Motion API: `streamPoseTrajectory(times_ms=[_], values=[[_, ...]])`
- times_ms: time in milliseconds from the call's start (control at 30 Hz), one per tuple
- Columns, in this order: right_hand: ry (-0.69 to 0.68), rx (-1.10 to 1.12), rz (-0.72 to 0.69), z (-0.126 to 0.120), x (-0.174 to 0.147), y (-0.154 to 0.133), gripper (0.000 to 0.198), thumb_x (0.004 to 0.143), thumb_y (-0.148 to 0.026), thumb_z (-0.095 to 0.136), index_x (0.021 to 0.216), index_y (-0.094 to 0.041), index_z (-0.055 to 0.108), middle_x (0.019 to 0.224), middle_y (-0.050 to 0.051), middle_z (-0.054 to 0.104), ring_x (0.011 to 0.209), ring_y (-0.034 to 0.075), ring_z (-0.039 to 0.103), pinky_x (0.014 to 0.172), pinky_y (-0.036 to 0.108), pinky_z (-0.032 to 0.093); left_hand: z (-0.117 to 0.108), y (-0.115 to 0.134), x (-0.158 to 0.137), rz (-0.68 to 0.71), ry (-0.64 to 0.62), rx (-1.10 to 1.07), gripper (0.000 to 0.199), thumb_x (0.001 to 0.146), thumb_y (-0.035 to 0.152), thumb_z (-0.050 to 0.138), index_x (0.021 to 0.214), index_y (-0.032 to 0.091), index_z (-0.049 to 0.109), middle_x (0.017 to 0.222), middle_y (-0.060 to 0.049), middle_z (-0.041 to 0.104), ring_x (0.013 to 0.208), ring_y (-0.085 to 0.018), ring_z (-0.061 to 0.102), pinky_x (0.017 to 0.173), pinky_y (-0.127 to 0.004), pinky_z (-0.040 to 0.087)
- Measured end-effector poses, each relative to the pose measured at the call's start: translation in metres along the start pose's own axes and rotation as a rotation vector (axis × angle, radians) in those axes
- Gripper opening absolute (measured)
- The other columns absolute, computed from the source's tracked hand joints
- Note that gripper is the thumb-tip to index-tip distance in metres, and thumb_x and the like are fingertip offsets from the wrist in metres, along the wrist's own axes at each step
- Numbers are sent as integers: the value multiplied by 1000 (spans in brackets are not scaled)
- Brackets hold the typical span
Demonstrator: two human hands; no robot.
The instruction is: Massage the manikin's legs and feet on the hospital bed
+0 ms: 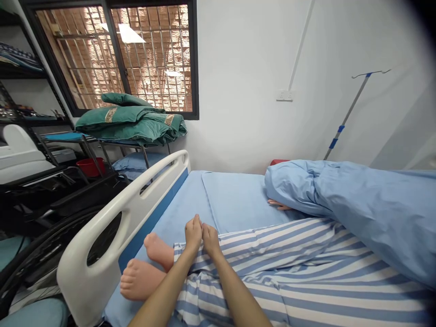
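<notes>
Side by side and close together, my left hand (pixel 193 232) and my right hand (pixel 210 240) are both closed with curled fingers. They are at the far edge of the blue-and-white striped trousers (pixel 272 240), near the hem. Whether they grip the cloth is hidden. The trousers are on a manikin lying on the bed, its bare feet (pixel 145 278) sticking out to the left of my forearms. A light blue quilt (pixel 354 200) covers its upper part at the right, with the manikin's fingers (pixel 279 205) showing under the quilt's edge.
A white bed end board (pixel 127 218) rises left of the feet. Light blue sheet (pixel 235 195) covers the mattress. Beyond are folded green quilts (pixel 136 120), a red bucket (pixel 91 167) and a wheelchair (pixel 51 218). An IV pole (pixel 347 116) stands at the back right.
</notes>
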State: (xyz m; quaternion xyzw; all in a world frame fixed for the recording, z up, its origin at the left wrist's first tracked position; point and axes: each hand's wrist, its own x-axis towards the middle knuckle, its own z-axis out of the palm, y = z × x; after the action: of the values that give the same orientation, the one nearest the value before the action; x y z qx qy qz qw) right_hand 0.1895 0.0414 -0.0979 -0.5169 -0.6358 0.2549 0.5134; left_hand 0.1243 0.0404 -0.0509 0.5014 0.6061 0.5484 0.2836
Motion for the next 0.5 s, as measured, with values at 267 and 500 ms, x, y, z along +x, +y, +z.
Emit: streamPoseTrajectory(times_ms=[267,500], values=[[41,76,39,-2,0,3,39,81,-35,26,55,-17,49,51,-2,47,49,10,39,48,21,30,13,-26,-12,15,39,246,40,79,40,24,56,17,49,53,-2,53,54,-11,47,52,-22,33],[35,51,47,-3,1,2,39,81,-37,26,53,-17,43,48,-3,42,47,9,36,46,20,28,16,-48,-23,84,-48,785,33,80,28,28,88,16,57,80,-7,61,72,-15,54,62,-23,33]])
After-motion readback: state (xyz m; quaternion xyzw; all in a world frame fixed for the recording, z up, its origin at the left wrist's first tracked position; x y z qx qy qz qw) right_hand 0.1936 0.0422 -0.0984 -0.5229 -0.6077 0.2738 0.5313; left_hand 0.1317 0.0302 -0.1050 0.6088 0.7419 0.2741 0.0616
